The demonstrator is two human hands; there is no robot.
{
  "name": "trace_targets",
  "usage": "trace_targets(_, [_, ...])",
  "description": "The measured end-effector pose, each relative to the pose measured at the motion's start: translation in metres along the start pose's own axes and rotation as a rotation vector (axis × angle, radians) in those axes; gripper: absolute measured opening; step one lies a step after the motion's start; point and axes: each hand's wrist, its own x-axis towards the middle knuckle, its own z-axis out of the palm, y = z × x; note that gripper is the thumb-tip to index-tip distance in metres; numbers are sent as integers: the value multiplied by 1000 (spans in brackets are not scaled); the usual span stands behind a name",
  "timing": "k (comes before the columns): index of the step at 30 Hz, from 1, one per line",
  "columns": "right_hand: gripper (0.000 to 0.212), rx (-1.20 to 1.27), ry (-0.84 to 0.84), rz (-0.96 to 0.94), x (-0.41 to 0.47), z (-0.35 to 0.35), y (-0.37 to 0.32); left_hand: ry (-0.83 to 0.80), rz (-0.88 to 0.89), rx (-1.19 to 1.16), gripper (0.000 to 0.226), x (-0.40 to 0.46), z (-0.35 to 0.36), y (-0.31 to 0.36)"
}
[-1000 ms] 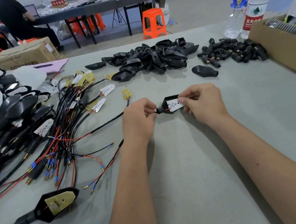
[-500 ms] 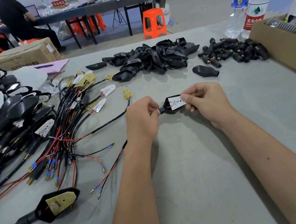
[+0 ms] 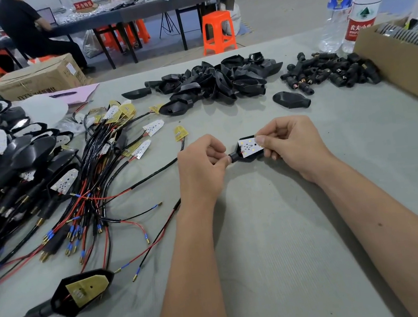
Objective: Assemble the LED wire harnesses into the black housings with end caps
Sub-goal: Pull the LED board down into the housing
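I've tipped the housing (image 3: pixel 249 157) up, near the loose shell (image 3: pixel 291 99); my left hand (image 3: pixel 201 170) pinches its neck, my right hand (image 3: pixel 291 144) pinches the board (image 3: pixel 248 147). Seating it; next, an end cap

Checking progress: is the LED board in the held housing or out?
In: the white LED board sits inside the black housing both hands grip.

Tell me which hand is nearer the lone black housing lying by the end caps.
Right. The right hand sits just below the lone black housing; the left hand is farther off, down toward the harnesses.
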Motion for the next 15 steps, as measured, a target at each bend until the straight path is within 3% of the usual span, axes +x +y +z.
trace_targets(7, [18,-90,40,-9,0,4,-1,-141,11,11,20,2,5,1])
trace_targets(15, [20,-177,-23,-50,1,-6,-6,-68,5,31,20,2,7,-3])
